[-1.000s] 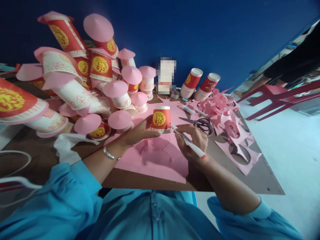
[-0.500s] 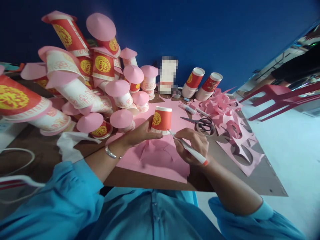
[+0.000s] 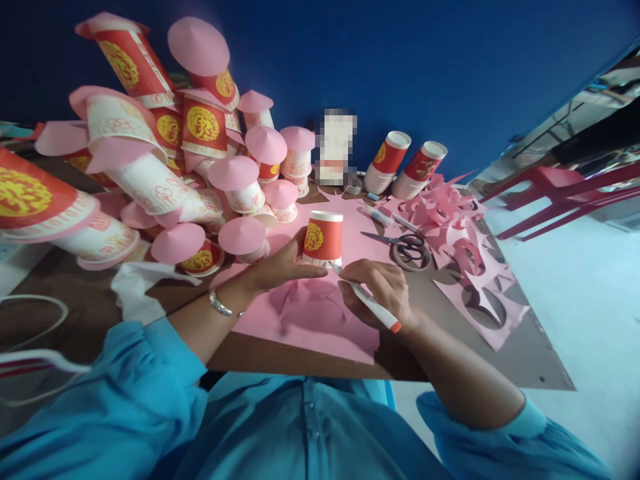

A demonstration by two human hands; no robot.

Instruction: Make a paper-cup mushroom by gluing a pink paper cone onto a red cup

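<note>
Between the two hands, above the pink paper (image 3: 340, 330), one cup (image 3: 330, 240) is held, apparently base up. The left hand (image 3: 280, 268) is curled round its side, thumb along the lower rim; the right hand (image 3: 375, 290) has its fingers closed on one pen (image 3: 375, 311), tip by the white rim band. Whether the tip touches, I cannot tell. Working this well would mean light strokes, the cup turned by the left fingers rather than the pen chased round, and the thumb clear of the tip. Right of the grip I count one pair of scissors (image 3: 413, 245), one roll (image 3: 406, 265) under its handles and, farther back, two stacks (image 3: 389, 160); left of it, at least a dozen hatted cups (image 3: 204, 125), too overlapped for an exact total
</note>
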